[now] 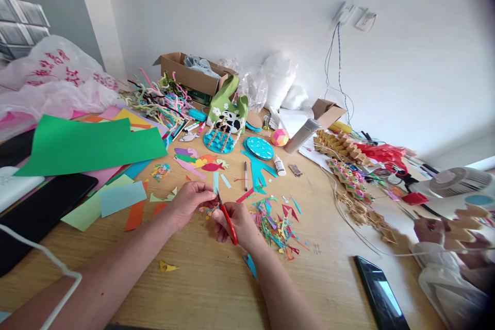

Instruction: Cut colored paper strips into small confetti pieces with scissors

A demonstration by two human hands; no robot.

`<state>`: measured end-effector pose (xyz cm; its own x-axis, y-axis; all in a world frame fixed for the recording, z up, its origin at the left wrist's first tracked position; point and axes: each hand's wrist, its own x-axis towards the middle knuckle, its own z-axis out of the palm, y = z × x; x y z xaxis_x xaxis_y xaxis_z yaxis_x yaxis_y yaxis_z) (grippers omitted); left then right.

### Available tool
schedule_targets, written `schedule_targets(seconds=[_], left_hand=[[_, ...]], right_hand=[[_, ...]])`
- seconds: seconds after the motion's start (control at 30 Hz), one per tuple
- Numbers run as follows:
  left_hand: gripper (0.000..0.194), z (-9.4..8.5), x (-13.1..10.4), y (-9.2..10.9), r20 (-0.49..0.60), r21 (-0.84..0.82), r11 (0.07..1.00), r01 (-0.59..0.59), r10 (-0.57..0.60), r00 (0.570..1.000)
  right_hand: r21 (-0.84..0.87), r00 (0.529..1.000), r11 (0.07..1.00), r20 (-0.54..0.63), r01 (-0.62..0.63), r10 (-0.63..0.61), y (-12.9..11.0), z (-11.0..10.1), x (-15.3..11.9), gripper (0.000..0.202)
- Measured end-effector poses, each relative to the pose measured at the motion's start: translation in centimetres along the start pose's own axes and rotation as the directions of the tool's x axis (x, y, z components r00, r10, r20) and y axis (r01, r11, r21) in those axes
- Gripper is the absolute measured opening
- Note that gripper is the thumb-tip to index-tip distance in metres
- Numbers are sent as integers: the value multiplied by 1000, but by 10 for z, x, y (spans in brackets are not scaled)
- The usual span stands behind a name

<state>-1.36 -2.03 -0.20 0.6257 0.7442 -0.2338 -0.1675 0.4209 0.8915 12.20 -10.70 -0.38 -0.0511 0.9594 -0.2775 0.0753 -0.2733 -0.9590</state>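
My left hand (193, 201) pinches a narrow light blue paper strip (215, 181) that stands up above the fingertips. In my right hand (240, 224) are red-handled scissors (229, 223), their blades pointing up and left to the lower end of the strip. Whether the blades are apart I cannot tell. Small colourful paper dots lie partly hidden under my hands. Right of the scissors spreads a pile of paper scraps (276, 229). Beyond the hands lie coloured paper fish (201, 159), another pale blue strip (226, 181) and a pen (246, 175).
Green paper (88, 147) covers other sheets at the left, beside a black tablet-like object (42, 221). Blue discs (259, 148), a glue bottle (279, 166) and a silver flask (303, 135) stand farther back. A phone (381, 291) lies at right, near a white cable.
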Motion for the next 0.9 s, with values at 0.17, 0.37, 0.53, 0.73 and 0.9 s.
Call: schedule_targets(seconds=[0.17,0.37,0.53,0.73,0.9], left_hand=[[16,1,-1,1,-5,-12,1000,0,0,1000],[17,1,0,3,-27,-60,998,8,-9,1000],[17,0,0,3,-28,-47,999,1,-2,1000],[17,1,-1,3,-18,-32,999,-1,1,1000],[16,0,-1,2,-14,-4,1000,1,-1,1000]], right_hand=[[-4,1000,1000,-11,-16,16,-1,0,0,46],[-7,1000,1000,-11,-27,27,0,0,1,47],[-8,1000,1000,-12,-27,27,1,0,1,48],[-11,1000,1000,-11,-22,22,0,0,1,48],[-25,1000,999,-8,-24,24,-2,0,-1,48]])
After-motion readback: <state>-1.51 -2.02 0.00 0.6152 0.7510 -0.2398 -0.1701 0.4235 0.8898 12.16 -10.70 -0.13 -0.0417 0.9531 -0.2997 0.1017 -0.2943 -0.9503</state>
